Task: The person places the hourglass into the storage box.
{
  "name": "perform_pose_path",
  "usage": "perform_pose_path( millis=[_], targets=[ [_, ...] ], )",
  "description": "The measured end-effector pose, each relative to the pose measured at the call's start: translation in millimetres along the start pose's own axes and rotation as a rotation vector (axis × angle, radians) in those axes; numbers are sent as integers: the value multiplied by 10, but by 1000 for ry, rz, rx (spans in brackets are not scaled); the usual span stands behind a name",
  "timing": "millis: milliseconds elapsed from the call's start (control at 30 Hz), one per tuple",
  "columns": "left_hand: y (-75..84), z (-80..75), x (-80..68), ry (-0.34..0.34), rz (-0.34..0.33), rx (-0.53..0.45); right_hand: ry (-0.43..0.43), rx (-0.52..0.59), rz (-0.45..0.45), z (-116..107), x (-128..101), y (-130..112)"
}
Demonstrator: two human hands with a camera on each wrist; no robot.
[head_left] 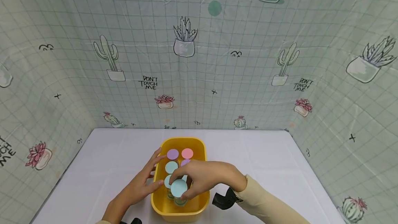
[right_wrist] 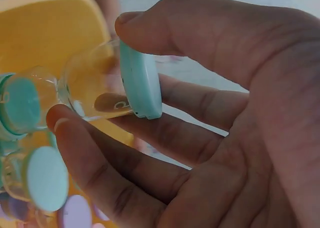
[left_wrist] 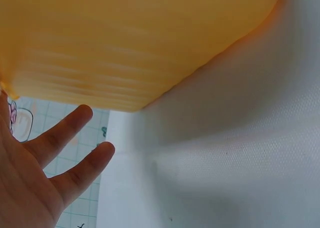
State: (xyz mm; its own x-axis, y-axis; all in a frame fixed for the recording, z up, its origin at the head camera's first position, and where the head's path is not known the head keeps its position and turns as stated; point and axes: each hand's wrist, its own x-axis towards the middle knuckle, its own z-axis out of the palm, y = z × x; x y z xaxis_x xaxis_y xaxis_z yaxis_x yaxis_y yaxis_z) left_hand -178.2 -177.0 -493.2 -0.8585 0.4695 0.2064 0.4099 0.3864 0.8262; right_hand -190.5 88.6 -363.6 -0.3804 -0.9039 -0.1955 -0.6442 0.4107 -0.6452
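In the head view, my right hand [head_left: 203,179] grips a small clear jar with a light-blue lid [head_left: 178,188] above the near end of a yellow bin [head_left: 180,214]. The right wrist view shows thumb and fingers around the clear jar [right_wrist: 92,83], which looks see-through, its mint lid toward the palm. My left hand [head_left: 141,184] lies along the bin's left side with fingers spread, fingertips at the rim. In the left wrist view two fingers of that hand [left_wrist: 25,188] extend below the bin's outer wall [left_wrist: 125,48].
Inside the bin stand several more jars, with purple [head_left: 172,154], pink [head_left: 187,153] and light-blue [head_left: 171,167] lids, partly hidden by the right hand. The bin rests on a white table [head_left: 255,168]. A cactus-print cloth [head_left: 214,65] surrounds the table's back and sides.
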Motion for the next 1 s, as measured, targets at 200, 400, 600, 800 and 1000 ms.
perform_pose_path(
  millis=[200,400,600,800,1000],
  targets=[
    [-13,0,-9,1,13,-7,-147,-76,-22,27,164,57],
    [12,-21,1,15,6,12,-218,-118,-27,42,288,80],
    [21,-27,8,18,-5,12,-288,-159,-5,96,380,80],
    [-1,-15,9,9,3,7,-325,-186,40,179,426,87],
    [-6,-8,5,2,-6,-1,-312,-226,89,262,432,81]
  ],
)
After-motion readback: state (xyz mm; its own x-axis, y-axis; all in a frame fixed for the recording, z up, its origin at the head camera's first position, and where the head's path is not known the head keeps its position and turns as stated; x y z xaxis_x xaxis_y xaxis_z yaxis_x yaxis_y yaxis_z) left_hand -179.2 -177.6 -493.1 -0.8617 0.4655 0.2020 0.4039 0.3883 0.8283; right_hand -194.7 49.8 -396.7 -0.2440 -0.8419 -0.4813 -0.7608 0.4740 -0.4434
